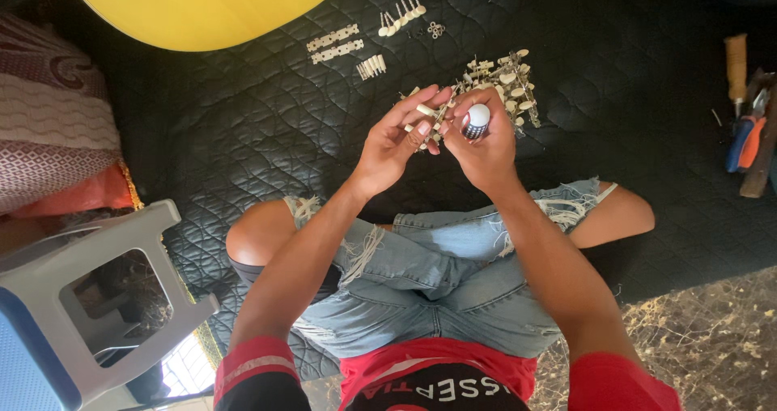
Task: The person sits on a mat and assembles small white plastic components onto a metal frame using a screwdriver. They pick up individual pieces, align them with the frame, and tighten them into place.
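My left hand (394, 140) pinches a small metal tuning-peg part (431, 118) between thumb and fingers. My right hand (486, 144) grips a screwdriver by its round white-capped handle (477, 119), the tip pointing at the part. Both hands meet above a black quilted mat (243, 136), in front of my crossed legs in torn denim shorts. Just beyond the hands lies a heap of tuning pegs with cream knobs (506, 79).
A yellow guitar body (202, 6) lies at the top left. Metal plates (333, 43), loose pegs (401, 16) and small rings (436, 29) sit on the mat. Hand tools (745, 127) lie at the right edge. A grey plastic stool (89, 298) stands at the lower left.
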